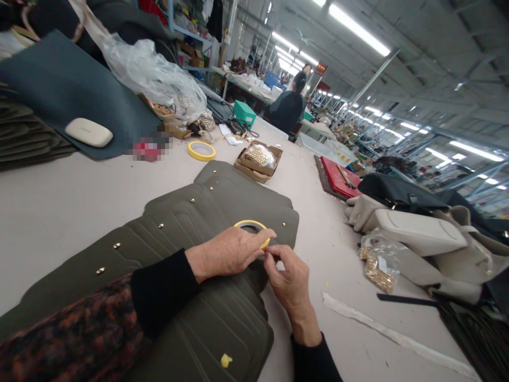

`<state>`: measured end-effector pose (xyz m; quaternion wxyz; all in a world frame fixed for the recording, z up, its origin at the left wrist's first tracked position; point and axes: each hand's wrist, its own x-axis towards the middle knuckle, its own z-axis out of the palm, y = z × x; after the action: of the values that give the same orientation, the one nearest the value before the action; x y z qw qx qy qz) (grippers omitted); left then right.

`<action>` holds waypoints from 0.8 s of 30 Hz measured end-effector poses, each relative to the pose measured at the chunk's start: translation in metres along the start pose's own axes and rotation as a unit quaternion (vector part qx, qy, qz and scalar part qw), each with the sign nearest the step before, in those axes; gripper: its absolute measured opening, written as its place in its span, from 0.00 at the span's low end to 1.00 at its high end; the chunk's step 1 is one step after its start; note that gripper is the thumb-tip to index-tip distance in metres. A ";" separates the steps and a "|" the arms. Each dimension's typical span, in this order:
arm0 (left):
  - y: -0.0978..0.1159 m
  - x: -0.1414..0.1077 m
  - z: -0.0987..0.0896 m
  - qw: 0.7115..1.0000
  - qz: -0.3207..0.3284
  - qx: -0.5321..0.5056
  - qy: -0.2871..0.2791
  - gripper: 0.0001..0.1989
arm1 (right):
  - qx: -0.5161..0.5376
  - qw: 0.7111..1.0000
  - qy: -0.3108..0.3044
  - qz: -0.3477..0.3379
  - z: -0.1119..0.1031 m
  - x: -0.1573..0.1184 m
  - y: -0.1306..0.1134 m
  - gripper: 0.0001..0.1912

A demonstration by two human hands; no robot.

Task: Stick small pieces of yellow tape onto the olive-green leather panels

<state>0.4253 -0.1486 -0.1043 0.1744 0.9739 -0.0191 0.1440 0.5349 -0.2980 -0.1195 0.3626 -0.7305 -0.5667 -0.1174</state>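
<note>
Overlapping dark olive panels (pixel 170 254) lie fanned across the table, with small gold studs along them. Over the upper panels, my left hand (pixel 230 250) holds a roll of yellow tape (pixel 251 224), its fingers closed on the roll. My right hand (pixel 288 273) is pinched at the roll's near right edge, touching the left fingertips; whatever lies between its fingertips is too small to make out. A crumpled yellow scrap (pixel 226 361) rests on the panels near the bottom of the view.
Beyond the panels are a second yellow tape roll (pixel 201 150) and a cardboard box (pixel 260 159) of gold pieces. Beige bags (pixel 417 231), a plastic bag of gold hardware (pixel 379 270) and a pale strip (pixel 389 331) lie right. A person (pixel 288 109) is farther back.
</note>
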 end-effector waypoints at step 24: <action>0.001 0.000 0.011 0.994 -0.047 0.098 -0.006 0.05 | 0.231 0.876 -0.081 0.416 -0.002 -0.002 0.035 0.16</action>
<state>0.4279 -0.1532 -0.1138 0.0848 0.9870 0.0393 0.1310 0.5667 -0.3037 -0.1328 0.4896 -0.8010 -0.2489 0.2384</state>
